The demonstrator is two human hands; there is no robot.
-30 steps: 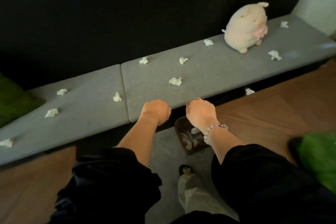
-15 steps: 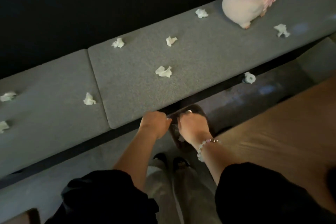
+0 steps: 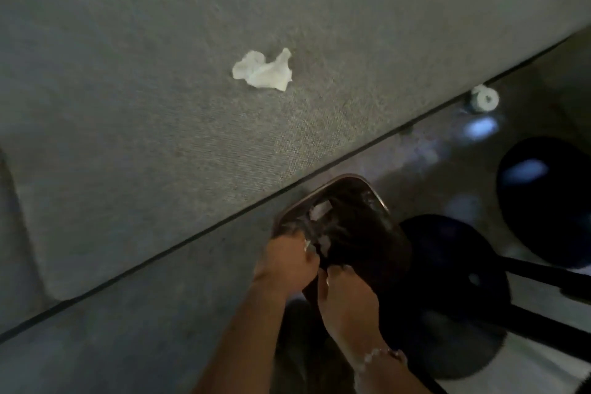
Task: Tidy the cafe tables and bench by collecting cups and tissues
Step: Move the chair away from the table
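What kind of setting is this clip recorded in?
Probably a cafe seating area: a long grey cushioned bench strewn with crumpled tissues, and round black pedestal bases on the floor beside it.

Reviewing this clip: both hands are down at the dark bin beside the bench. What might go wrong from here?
1. Left hand and right hand grip the dark bin by its near rim; tipped, its tissue scraps may spill.
2. The small white piece on the floor below the bench edge is dim and easily missed.
3. The round black base stands close beside the bin; lifting could knock it.
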